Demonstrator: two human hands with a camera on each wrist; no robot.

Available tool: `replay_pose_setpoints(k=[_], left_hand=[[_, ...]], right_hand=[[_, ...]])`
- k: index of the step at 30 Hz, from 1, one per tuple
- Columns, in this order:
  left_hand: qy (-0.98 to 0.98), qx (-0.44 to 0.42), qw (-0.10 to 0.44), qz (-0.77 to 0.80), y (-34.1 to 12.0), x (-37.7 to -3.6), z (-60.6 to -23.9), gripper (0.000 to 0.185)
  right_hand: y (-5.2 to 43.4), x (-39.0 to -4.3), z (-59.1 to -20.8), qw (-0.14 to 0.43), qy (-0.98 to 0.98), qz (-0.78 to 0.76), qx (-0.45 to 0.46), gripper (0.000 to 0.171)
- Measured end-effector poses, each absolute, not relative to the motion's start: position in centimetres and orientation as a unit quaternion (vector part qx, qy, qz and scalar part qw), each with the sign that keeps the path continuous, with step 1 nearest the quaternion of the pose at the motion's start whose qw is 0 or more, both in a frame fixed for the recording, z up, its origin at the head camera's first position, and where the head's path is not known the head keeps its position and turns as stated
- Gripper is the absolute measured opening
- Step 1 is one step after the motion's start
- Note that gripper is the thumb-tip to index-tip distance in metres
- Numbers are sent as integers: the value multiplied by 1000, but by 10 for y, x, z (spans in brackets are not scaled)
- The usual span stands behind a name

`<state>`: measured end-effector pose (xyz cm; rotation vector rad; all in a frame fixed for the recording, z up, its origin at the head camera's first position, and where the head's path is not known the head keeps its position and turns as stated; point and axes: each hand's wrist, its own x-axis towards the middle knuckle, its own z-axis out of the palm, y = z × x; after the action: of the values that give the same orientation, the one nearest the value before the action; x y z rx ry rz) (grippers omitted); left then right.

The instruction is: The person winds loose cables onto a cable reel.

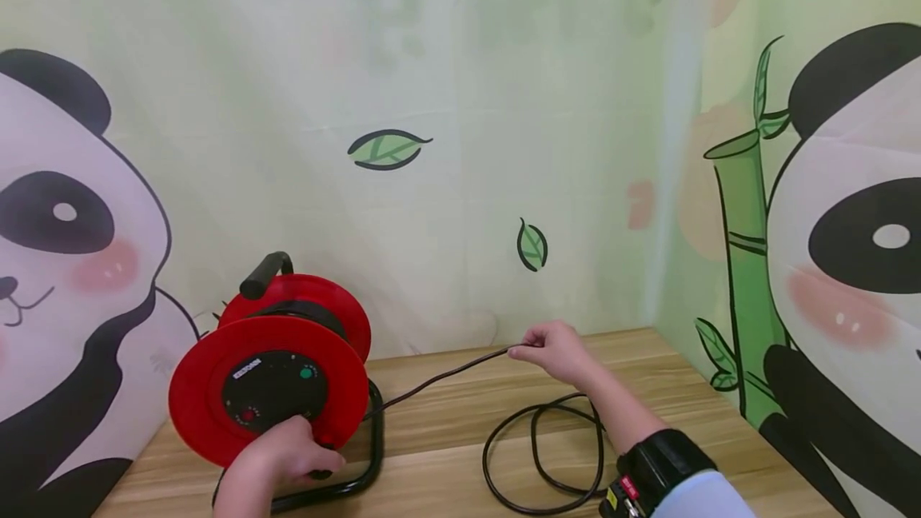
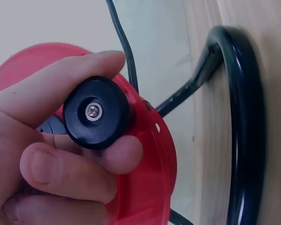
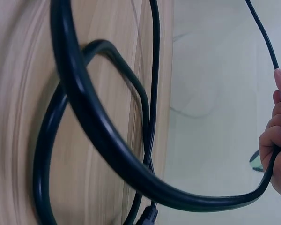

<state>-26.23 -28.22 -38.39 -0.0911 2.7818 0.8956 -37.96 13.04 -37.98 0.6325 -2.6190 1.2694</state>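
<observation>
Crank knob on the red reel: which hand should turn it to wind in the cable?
Left. The left hand already grips the crank knob on the red reel; the right hand holds the cable, guiding it.

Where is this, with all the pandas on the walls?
Probably an indoor corner set up for filming or practice, not a workshop: a cloth backdrop printed with cartoon pandas, a light wooden table, and a red plastic cable reel with its black cable.

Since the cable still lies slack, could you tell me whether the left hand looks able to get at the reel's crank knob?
Probably yes: the left hand already grips the black crank knob on the red reel, with nothing in between.
</observation>
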Motion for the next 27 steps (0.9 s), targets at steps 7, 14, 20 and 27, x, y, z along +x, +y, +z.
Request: replay_pose_setpoints(k=[7, 14, 20, 27], left_hand=[[940, -48, 127, 312, -300, -261, -392, 33], [930, -59, 145, 333, -320, -260, -395, 32], [917, -78, 142, 364, -336, -257, -399, 24], [896, -70, 131, 418, -358, -250, -400, 19]], right_hand=[[114, -378, -382, 79, -869, 435, 223, 30], [100, -376, -381, 65, -858, 455, 229, 28], [86, -374, -381, 62, -851, 461, 244, 33], [71, -369, -378, 53, -845, 466, 258, 33]])
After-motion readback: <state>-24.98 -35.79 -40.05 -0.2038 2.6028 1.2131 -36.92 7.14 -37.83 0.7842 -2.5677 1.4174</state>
